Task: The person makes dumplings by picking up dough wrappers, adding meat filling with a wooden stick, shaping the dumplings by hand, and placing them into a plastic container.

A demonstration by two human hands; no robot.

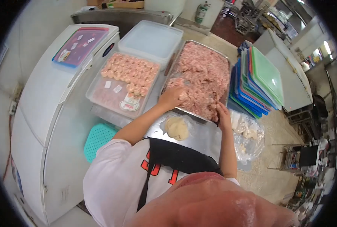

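Observation:
A deep metal tray (171, 65) full of ground meat (204, 68) lies in front of me. My left hand (172, 97) is at its near left side, fingers curled around a clump of the meat. At the near right corner, my right hand (224, 115) has its fingers bent against the meat, partly hidden. Round pale dough wrappers (176, 128) sit in a stack on plastic between my forearms. Left of the tray, rows of small meat dumplings (128, 72) fill much of a clear plastic box (100, 99); labels and pink contents show at its near end.
Clear plastic containers (151, 38) stand behind the dumplings. Stacked colored lids (265, 75) rise right of the tray, above a plastic bag of pale pieces (248, 132). A white chest freezer (72, 113) is at left, with a turquoise basket (99, 140) beside it.

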